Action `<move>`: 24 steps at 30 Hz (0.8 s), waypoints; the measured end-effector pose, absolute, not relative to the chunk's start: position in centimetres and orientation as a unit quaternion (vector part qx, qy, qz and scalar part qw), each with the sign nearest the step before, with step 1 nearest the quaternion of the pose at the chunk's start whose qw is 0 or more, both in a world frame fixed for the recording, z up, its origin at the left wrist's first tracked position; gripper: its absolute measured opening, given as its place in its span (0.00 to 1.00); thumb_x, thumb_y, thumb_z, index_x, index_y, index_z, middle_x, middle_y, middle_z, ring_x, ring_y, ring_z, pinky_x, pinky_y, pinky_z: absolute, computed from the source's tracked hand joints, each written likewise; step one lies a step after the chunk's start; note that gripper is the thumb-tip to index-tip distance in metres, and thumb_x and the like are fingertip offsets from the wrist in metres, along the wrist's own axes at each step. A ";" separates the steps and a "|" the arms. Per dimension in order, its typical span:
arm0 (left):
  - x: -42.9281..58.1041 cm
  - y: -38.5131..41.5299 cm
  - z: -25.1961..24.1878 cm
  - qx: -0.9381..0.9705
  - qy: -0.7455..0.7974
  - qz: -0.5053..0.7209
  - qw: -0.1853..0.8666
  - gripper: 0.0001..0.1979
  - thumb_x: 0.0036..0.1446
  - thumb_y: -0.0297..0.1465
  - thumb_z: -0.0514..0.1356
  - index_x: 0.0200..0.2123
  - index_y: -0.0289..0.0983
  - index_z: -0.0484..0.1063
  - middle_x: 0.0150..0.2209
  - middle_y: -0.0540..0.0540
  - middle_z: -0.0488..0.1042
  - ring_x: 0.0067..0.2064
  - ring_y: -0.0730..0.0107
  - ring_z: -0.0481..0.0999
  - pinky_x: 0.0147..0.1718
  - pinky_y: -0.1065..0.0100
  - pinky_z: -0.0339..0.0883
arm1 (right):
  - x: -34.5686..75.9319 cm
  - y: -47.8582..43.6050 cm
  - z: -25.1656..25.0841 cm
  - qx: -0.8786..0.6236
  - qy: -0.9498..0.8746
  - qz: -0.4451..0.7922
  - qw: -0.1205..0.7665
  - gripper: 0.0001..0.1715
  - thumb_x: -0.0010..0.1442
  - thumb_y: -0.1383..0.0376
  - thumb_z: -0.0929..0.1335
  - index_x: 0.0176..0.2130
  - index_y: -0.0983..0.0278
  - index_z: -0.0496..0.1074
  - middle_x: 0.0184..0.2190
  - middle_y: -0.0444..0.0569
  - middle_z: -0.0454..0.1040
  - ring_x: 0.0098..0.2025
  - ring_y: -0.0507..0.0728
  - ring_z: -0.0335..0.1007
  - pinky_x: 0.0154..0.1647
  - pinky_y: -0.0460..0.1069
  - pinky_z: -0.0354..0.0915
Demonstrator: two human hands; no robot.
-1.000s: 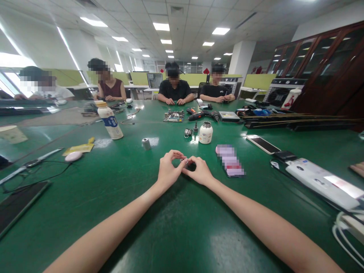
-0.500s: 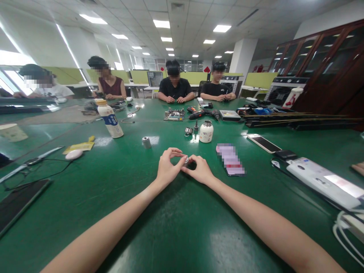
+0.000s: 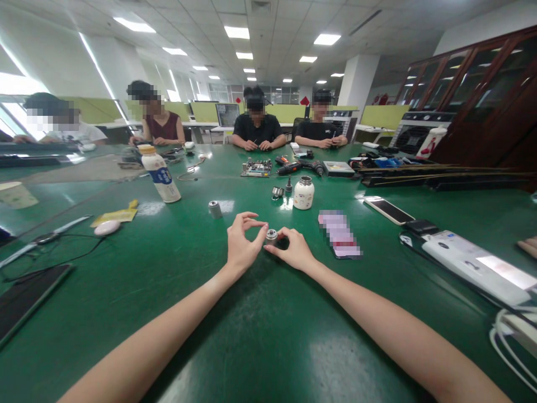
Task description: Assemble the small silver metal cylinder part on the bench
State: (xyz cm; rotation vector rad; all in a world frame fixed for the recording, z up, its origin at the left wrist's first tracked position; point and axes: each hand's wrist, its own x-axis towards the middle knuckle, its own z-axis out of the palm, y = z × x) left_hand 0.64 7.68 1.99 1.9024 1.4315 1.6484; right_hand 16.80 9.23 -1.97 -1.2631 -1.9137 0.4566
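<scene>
A small silver metal cylinder stands upright on the green table, its ring-shaped top with a dark centre showing. My right hand holds it from the right, thumb at the front and fingers curled behind. My left hand is just left of the cylinder with thumb and fingers apart, nothing between them; its fingertips come close to the rim, and I cannot tell whether they touch. Farther left stands a similar metal cylinder. Beyond my hands are a white jar without a lid and a small dark nozzle-like piece.
A phone lies right of my right hand, a white phone beyond it. A bottle and a pale mouse are at left. Farther back lie a circuit board and a power drill. Several people sit across the table.
My left hand has drawn back leftward from the cylinder and its fingers have spread, uncovering the cylinder's top. My right hand stays around the cylinder.
</scene>
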 end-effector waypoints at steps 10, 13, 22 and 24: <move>1.0 8.0 1.4 0.681 0.481 0.525 0.171 0.09 0.53 0.34 0.66 0.37 0.40 0.72 0.43 0.46 0.80 0.42 0.63 0.80 0.50 0.58 0.69 | 16.9 9.3 -1.9 -0.492 -0.757 0.187 0.387 0.19 0.51 0.52 0.76 0.34 0.60 0.70 0.33 0.45 0.77 0.39 0.57 0.70 0.43 0.52 0.61; 1.1 7.9 1.6 0.669 0.488 0.539 0.153 0.07 0.54 0.34 0.66 0.36 0.40 0.73 0.41 0.47 0.80 0.41 0.63 0.80 0.51 0.57 0.68 | 16.9 9.2 -1.9 -0.491 -0.756 0.190 0.388 0.19 0.51 0.52 0.77 0.34 0.60 0.71 0.34 0.44 0.77 0.40 0.57 0.70 0.44 0.52 0.62; -1.3 9.7 0.1 0.682 0.527 0.486 0.146 0.10 0.50 0.31 0.68 0.35 0.42 0.71 0.31 0.49 0.82 0.42 0.57 0.81 0.48 0.55 0.67 | 16.9 9.1 -1.8 -0.500 -0.757 0.175 0.383 0.19 0.51 0.52 0.76 0.33 0.60 0.70 0.32 0.45 0.76 0.38 0.57 0.70 0.41 0.51 0.62; -1.9 10.2 -0.6 0.693 0.539 0.446 0.175 0.12 0.48 0.31 0.69 0.36 0.43 0.71 0.29 0.50 0.82 0.41 0.55 0.81 0.47 0.54 0.68 | 16.8 9.1 -1.8 -0.500 -0.755 0.177 0.385 0.19 0.51 0.52 0.76 0.33 0.60 0.70 0.32 0.45 0.76 0.38 0.57 0.70 0.40 0.51 0.61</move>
